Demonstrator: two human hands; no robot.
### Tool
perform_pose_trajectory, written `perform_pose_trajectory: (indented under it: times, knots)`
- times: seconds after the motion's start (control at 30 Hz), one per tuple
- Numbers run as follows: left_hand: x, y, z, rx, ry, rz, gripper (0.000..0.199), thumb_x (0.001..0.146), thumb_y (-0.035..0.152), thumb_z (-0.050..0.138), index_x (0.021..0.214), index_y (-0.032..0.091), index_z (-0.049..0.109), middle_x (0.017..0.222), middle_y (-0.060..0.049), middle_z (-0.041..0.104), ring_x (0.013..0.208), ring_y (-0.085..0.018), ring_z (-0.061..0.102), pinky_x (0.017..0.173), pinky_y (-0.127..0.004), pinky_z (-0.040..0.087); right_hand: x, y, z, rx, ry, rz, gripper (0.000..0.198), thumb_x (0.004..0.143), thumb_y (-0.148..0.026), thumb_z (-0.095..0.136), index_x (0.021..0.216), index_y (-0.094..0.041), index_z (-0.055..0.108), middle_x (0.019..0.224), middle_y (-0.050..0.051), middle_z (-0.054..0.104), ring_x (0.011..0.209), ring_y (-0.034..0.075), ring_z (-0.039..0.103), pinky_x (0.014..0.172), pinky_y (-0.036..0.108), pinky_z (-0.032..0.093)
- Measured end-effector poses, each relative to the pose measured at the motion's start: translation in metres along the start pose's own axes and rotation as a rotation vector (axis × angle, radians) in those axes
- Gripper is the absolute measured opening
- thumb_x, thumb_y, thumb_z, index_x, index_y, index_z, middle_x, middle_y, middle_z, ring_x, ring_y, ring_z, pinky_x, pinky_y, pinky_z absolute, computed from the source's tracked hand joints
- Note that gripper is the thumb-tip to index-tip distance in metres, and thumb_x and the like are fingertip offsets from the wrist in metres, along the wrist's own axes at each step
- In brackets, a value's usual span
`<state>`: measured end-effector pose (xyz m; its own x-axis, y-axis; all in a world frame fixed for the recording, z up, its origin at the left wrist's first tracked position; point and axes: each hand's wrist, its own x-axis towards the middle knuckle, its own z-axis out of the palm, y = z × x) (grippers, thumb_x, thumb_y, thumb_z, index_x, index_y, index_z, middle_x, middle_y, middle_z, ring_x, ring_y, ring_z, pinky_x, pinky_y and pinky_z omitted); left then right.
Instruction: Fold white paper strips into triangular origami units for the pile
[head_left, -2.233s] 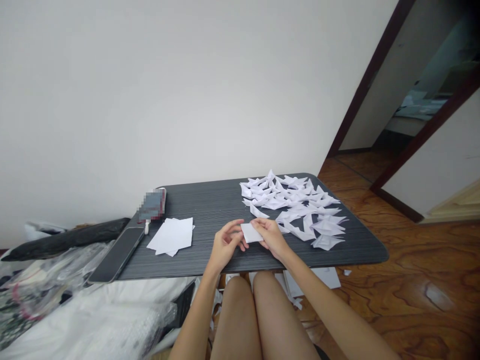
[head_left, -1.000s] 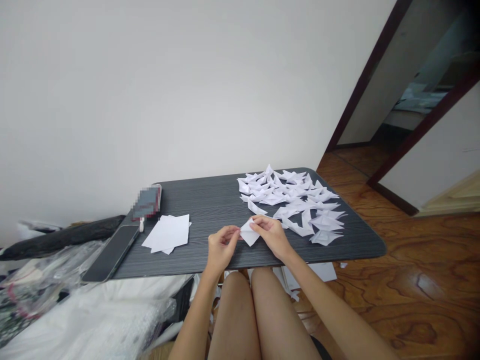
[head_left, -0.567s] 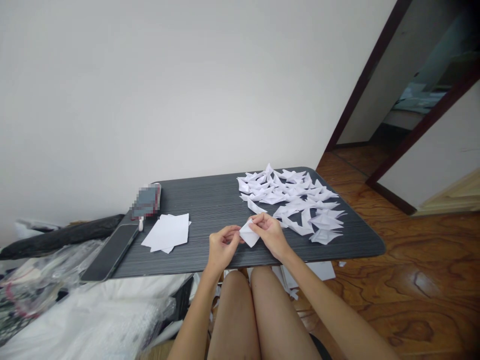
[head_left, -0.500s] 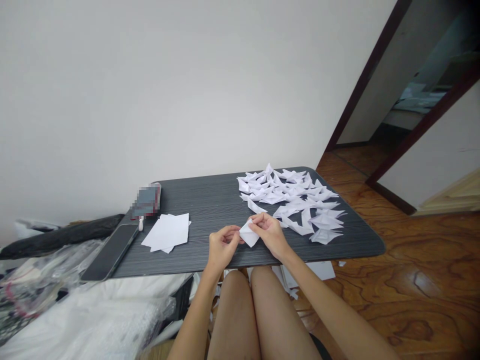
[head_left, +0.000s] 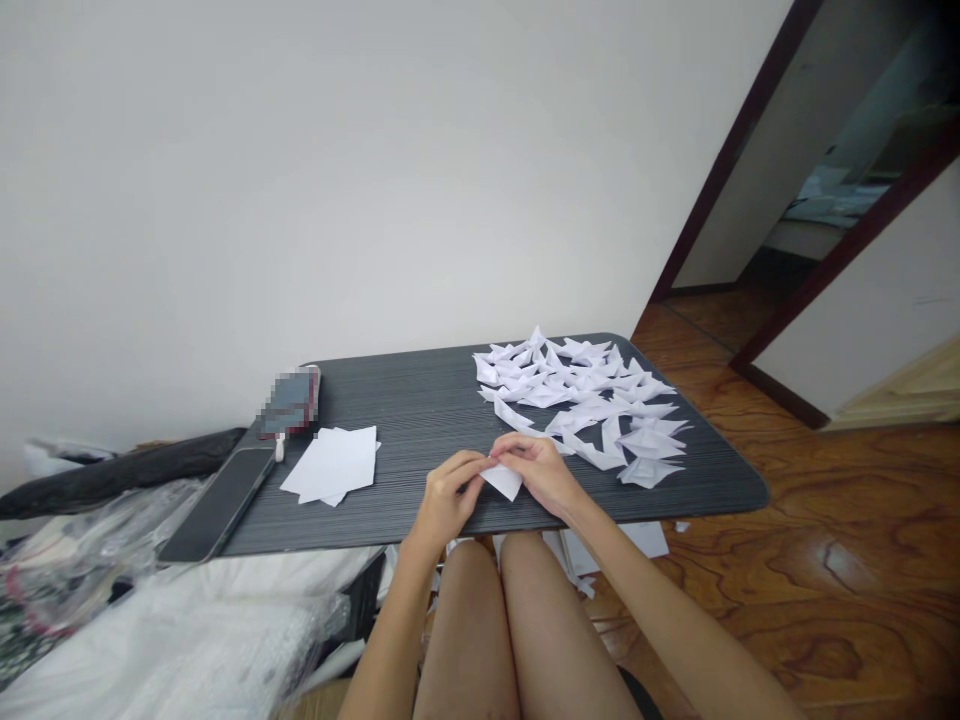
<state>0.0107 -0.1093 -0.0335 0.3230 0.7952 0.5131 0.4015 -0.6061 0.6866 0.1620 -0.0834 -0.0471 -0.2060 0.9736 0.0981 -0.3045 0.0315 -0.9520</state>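
Between my two hands is a small folded piece of white paper (head_left: 504, 481), held just above the near edge of the dark table (head_left: 405, 400). My left hand (head_left: 454, 490) pinches its left upper corner between thumb and fingers. With thumb and fingertips closed, my right hand (head_left: 536, 468) grips its upper right side. The fingertips of both hands meet along the top of the paper and hide part of it. Beyond my right hand lie several folded paper boats (head_left: 570, 375), spread over the table's right half.
Left of my hands lies a small stack of white paper sheets (head_left: 334, 465). A dark phone-like slab (head_left: 217, 505) and a blurred-out object (head_left: 289, 405) are at the table's left end. Plastic-wrapped bundles (head_left: 187, 620) sit below on the left. A pale wall (head_left: 375, 180) stands behind.
My hands have drawn closer together over the folded paper. The paper has turned, and its lower corner now points more to the right. The boats and the sheet stack stay put.
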Motion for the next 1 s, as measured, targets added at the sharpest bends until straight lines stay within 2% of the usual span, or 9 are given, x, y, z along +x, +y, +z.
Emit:
perform_pose_trajectory:
  times: [0.1, 0.17, 0.3, 0.37, 0.43, 0.53, 0.63, 0.8, 1.0]
  knots:
    - [0.001, -0.002, 0.001, 0.05, 0.045, 0.035, 0.025, 0.078, 0.016, 0.044, 0.092, 0.022, 0.063, 0.094, -0.008, 0.06, 0.089, -0.018, 0.052, 0.074, -0.032, 0.044, -0.001, 0.0, -0.002, 0.038, -0.041, 0.138, 0.012, 0.06, -0.024, 0.065, 0.069, -0.016, 0.064, 0.068, 0.001, 0.06, 0.061, 0.011, 0.054, 0.058, 0.023, 0.042]
    - [0.002, -0.002, 0.001, 0.042, 0.069, 0.032, 0.022, 0.078, 0.017, 0.046, 0.089, 0.023, 0.064, 0.095, -0.008, 0.06, 0.092, -0.019, 0.051, 0.076, -0.034, 0.043, -0.002, -0.001, -0.003, 0.013, -0.067, 0.175, 0.017, 0.062, -0.029, 0.064, 0.072, -0.016, 0.065, 0.069, 0.002, 0.061, 0.062, 0.012, 0.055, 0.06, 0.024, 0.043]
    - [0.004, -0.002, 0.0, -0.072, 0.078, -0.093, 0.017, 0.076, 0.021, 0.051, 0.08, 0.02, 0.067, 0.081, -0.006, 0.065, 0.084, -0.019, 0.054, 0.079, -0.034, 0.041, -0.004, -0.011, -0.008, -0.192, -0.16, 0.06, 0.03, 0.072, -0.042, 0.052, 0.078, -0.016, 0.066, 0.095, 0.007, 0.059, 0.075, 0.015, 0.057, 0.068, 0.028, 0.044]
    - [0.005, -0.004, 0.0, -0.135, 0.073, -0.193, 0.015, 0.074, 0.024, 0.054, 0.073, 0.017, 0.067, 0.076, -0.006, 0.065, 0.078, -0.018, 0.056, 0.074, -0.031, 0.042, -0.007, -0.018, -0.01, -0.381, -0.193, -0.07, 0.027, 0.068, -0.041, 0.057, 0.075, -0.016, 0.066, 0.102, 0.008, 0.056, 0.081, 0.017, 0.055, 0.068, 0.027, 0.044]
    - [0.004, -0.006, 0.002, -0.187, 0.056, -0.3, 0.016, 0.072, 0.027, 0.056, 0.067, 0.015, 0.067, 0.071, -0.005, 0.064, 0.069, -0.017, 0.056, 0.066, -0.027, 0.043, -0.01, -0.022, -0.009, -0.535, -0.176, -0.168, 0.023, 0.061, -0.035, 0.065, 0.075, -0.017, 0.065, 0.092, 0.006, 0.059, 0.079, 0.017, 0.054, 0.065, 0.025, 0.043]
    - [0.004, -0.006, 0.003, -0.263, 0.008, -0.45, 0.02, 0.069, 0.03, 0.058, 0.063, 0.013, 0.066, 0.061, -0.003, 0.062, 0.054, -0.012, 0.051, 0.052, -0.022, 0.039, -0.013, -0.021, -0.006, -0.625, -0.136, -0.166, 0.016, 0.069, -0.03, 0.058, 0.065, -0.016, 0.063, 0.06, 0.001, 0.059, 0.057, 0.013, 0.053, 0.052, 0.022, 0.04]
    - [0.004, -0.003, 0.002, -0.354, -0.045, -0.515, 0.024, 0.071, 0.033, 0.056, 0.062, 0.012, 0.065, 0.054, -0.002, 0.06, 0.044, -0.008, 0.042, 0.044, -0.019, 0.032, -0.012, -0.017, -0.005, -0.557, -0.165, -0.047, 0.023, 0.074, -0.031, 0.052, 0.061, -0.014, 0.06, 0.047, -0.001, 0.056, 0.042, 0.01, 0.051, 0.042, 0.02, 0.037]
    - [0.003, -0.004, 0.0, -0.468, -0.115, -0.503, 0.034, 0.077, 0.035, 0.047, 0.065, 0.009, 0.066, 0.052, -0.003, 0.056, 0.038, -0.004, 0.034, 0.039, -0.018, 0.025, -0.006, -0.016, -0.009, -0.319, -0.33, 0.169, 0.032, 0.076, -0.038, 0.046, 0.069, -0.01, 0.058, 0.053, 0.005, 0.061, 0.039, 0.011, 0.055, 0.035, 0.018, 0.038]
    - [0.003, -0.007, 0.001, -0.53, 0.016, -0.567, 0.026, 0.071, 0.031, 0.055, 0.082, 0.008, 0.063, 0.051, 0.001, 0.052, 0.035, -0.003, 0.036, 0.036, -0.017, 0.025, -0.01, -0.018, -0.012, -0.25, -0.339, 0.155, 0.035, 0.077, -0.034, 0.048, 0.094, -0.005, 0.059, 0.04, 0.0, 0.055, 0.03, 0.007, 0.046, 0.032, 0.016, 0.032]
